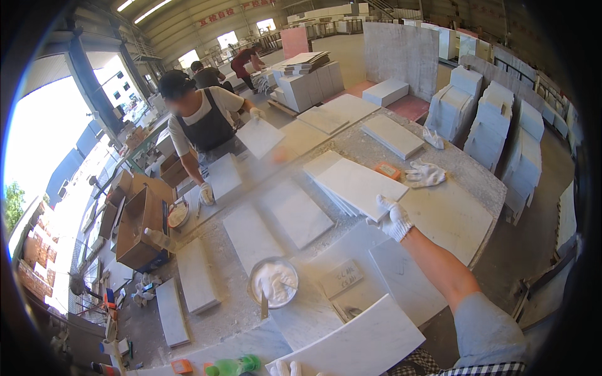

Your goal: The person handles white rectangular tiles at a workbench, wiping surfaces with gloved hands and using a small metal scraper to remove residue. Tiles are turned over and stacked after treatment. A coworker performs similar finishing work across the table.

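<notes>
My right hand (395, 220), in a white knitted glove, is closed on the near corner of a long white marble tile (364, 188). That tile lies on a fanned stack of similar tiles (335, 199). At the bottom edge my left hand (286, 368), also gloved, shows only some fingers, curled over the near left edge of another pale marble tile (357, 344). This tile is tilted and close to my body. Left of it stands a bowl of white paste (274, 282) with a flat scraper (264, 307) leaning at its rim. A small marked tile (343, 278) lies between.
An empty white glove (426, 174) and an orange box (387, 170) lie beyond the stack. Across the table a co-worker (204, 119) in an apron holds tiles. A green bottle (235, 365), a cardboard box (141, 225) and wrapped slab stacks (454, 103) stand around.
</notes>
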`<act>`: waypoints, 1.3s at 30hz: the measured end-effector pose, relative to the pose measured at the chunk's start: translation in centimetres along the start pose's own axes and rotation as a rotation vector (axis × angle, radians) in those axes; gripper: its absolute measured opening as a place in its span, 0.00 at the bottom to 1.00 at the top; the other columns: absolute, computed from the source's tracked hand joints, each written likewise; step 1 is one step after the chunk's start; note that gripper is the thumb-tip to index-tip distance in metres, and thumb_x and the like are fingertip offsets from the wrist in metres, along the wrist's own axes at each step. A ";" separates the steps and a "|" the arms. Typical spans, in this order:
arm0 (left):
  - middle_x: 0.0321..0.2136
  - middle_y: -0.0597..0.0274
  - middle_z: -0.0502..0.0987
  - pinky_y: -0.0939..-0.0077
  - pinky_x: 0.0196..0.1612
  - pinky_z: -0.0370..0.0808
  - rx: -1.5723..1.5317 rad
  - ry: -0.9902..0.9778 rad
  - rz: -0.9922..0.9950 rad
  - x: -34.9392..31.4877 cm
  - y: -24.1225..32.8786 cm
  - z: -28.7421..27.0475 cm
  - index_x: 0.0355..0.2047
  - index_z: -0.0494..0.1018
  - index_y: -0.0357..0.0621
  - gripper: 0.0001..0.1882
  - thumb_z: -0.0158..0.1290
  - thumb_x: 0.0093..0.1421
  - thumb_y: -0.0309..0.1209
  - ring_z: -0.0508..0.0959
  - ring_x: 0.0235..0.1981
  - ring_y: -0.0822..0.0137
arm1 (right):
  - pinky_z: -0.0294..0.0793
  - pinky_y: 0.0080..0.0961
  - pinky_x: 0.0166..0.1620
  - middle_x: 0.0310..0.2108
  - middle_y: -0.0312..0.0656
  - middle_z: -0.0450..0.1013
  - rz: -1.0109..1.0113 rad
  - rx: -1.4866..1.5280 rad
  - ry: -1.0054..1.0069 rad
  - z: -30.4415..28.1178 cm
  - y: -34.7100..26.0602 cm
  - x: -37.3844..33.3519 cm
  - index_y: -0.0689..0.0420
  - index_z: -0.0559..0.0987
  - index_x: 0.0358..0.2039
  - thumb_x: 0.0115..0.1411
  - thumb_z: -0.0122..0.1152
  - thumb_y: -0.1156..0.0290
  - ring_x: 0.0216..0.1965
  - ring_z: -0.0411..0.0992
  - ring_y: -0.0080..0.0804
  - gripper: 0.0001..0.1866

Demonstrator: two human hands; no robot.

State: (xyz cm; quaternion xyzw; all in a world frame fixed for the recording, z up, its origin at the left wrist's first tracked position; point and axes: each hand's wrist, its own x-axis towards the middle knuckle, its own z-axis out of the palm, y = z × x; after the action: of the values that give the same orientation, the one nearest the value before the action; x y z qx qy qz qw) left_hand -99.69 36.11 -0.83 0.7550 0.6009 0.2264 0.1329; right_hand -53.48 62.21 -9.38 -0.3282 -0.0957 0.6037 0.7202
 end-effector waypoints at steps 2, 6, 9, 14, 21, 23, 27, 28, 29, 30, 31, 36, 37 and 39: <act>0.69 0.36 0.62 0.33 0.73 0.50 -0.016 0.013 0.000 0.1 0.1 0.0 0.67 0.67 0.41 0.36 0.65 0.60 0.37 0.56 0.72 0.32 | 0.84 0.50 0.37 0.56 0.48 0.76 0.016 0.013 0.061 0.4 0.5 3.6 0.53 0.71 0.62 0.71 0.57 0.60 0.51 0.79 0.50 0.22; 0.69 0.35 0.62 0.33 0.72 0.50 -0.034 -0.001 -0.010 0.3 0.4 -0.2 0.66 0.67 0.39 0.37 0.66 0.59 0.35 0.56 0.73 0.32 | 0.84 0.46 0.31 0.53 0.50 0.78 0.002 0.000 0.156 0.5 1.6 8.2 0.52 0.71 0.61 0.70 0.60 0.54 0.45 0.81 0.51 0.24; 0.69 0.35 0.62 0.33 0.72 0.50 -0.033 -0.008 -0.005 0.3 0.4 -0.4 0.66 0.67 0.38 0.37 0.67 0.58 0.34 0.56 0.73 0.32 | 0.83 0.43 0.28 0.47 0.51 0.81 0.159 -0.268 0.241 -0.3 1.0 8.7 0.49 0.72 0.61 0.69 0.58 0.45 0.37 0.82 0.47 0.28; 0.68 0.35 0.63 0.33 0.72 0.50 -0.046 0.026 0.015 0.1 0.3 -0.3 0.66 0.67 0.38 0.37 0.67 0.57 0.33 0.57 0.72 0.32 | 0.79 0.38 0.24 0.34 0.51 0.82 0.480 -1.027 0.198 -0.4 -3.4 3.9 0.55 0.76 0.57 0.68 0.51 0.33 0.26 0.81 0.41 0.37; 0.67 0.35 0.65 0.36 0.72 0.53 -0.040 0.106 0.093 0.4 -0.2 0.2 0.66 0.68 0.39 0.36 0.66 0.59 0.34 0.61 0.70 0.33 | 0.82 0.38 0.30 0.37 0.50 0.82 0.316 -1.449 0.006 5.1 -6.6 -9.3 0.63 0.79 0.52 0.71 0.50 0.39 0.31 0.82 0.42 0.35; 0.67 0.35 0.66 0.38 0.71 0.55 -0.047 0.128 0.115 0.5 -0.3 0.2 0.65 0.69 0.38 0.35 0.65 0.59 0.35 0.62 0.69 0.34 | 0.84 0.42 0.39 0.42 0.52 0.82 0.230 -1.564 -0.164 6.0 -5.7 -13.6 0.63 0.78 0.54 0.70 0.52 0.38 0.39 0.83 0.47 0.36; 0.65 0.34 0.67 0.42 0.70 0.59 -0.046 0.123 0.123 0.3 -1.0 0.5 0.64 0.69 0.37 0.32 0.64 0.62 0.34 0.64 0.68 0.35 | 0.74 0.48 0.58 0.55 0.55 0.76 -0.433 -1.926 -0.528 7.4 -1.6 -21.9 0.60 0.73 0.63 0.67 0.57 0.38 0.56 0.74 0.58 0.39; 0.65 0.34 0.67 0.43 0.70 0.60 -0.071 0.128 0.121 0.2 -1.2 0.6 0.64 0.69 0.36 0.31 0.63 0.62 0.33 0.64 0.68 0.35 | 0.68 0.48 0.64 0.61 0.57 0.72 -0.505 -1.943 -0.549 7.8 -0.3 -24.0 0.60 0.71 0.65 0.67 0.56 0.37 0.63 0.69 0.60 0.41; 0.65 0.34 0.68 0.44 0.70 0.61 -0.097 0.132 0.118 0.1 -1.5 0.7 0.64 0.69 0.35 0.30 0.62 0.63 0.33 0.64 0.67 0.35 | 0.65 0.51 0.66 0.65 0.58 0.67 -0.525 -2.019 -0.576 8.2 1.0 -26.0 0.61 0.69 0.66 0.66 0.56 0.37 0.66 0.64 0.60 0.42; 0.65 0.34 0.68 0.45 0.69 0.62 -0.119 0.135 0.113 -0.3 -1.7 0.8 0.63 0.70 0.34 0.29 0.61 0.64 0.32 0.65 0.67 0.35 | 0.62 0.55 0.67 0.69 0.58 0.62 -0.672 -2.027 -0.619 8.5 2.3 -27.9 0.61 0.67 0.68 0.66 0.57 0.37 0.70 0.60 0.61 0.44; 0.66 0.34 0.67 0.47 0.70 0.61 -0.154 0.121 0.096 -0.8 -1.9 0.8 0.64 0.68 0.32 0.28 0.58 0.67 0.32 0.65 0.68 0.37 | 0.60 0.57 0.68 0.70 0.59 0.60 -0.587 -2.169 -0.670 8.8 3.6 -29.4 0.61 0.67 0.68 0.66 0.57 0.37 0.71 0.57 0.61 0.45; 0.65 0.31 0.67 0.44 0.70 0.60 -0.260 0.179 0.109 -4.5 -2.4 0.5 0.65 0.68 0.31 0.31 0.54 0.69 0.41 0.67 0.67 0.35 | 0.51 0.64 0.70 0.73 0.61 0.53 -0.499 -2.403 -0.725 9.3 5.9 -31.1 0.61 0.62 0.71 0.63 0.58 0.35 0.75 0.48 0.63 0.49; 0.66 0.33 0.66 0.49 0.71 0.61 -0.265 0.161 0.103 -5.8 -2.5 0.1 0.66 0.66 0.32 0.28 0.55 0.69 0.33 0.65 0.68 0.39 | 0.47 0.62 0.72 0.75 0.62 0.50 -0.387 -2.401 -0.602 9.5 5.9 -30.3 0.62 0.60 0.72 0.62 0.58 0.34 0.76 0.45 0.63 0.51; 0.67 0.34 0.66 0.51 0.71 0.62 -0.352 0.196 0.073 -7.4 -2.7 -0.6 0.67 0.65 0.30 0.28 0.53 0.71 0.33 0.66 0.68 0.41 | 0.45 0.63 0.72 0.75 0.63 0.49 -0.393 -2.370 -0.488 10.3 6.1 -28.5 0.63 0.59 0.72 0.63 0.56 0.33 0.76 0.44 0.64 0.52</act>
State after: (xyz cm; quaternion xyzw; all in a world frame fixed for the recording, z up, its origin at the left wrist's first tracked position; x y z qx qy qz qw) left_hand -103.60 29.61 -2.97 0.7158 0.5343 0.4049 0.1953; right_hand -71.12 39.69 2.32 -0.6387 -0.7660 0.0700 0.0183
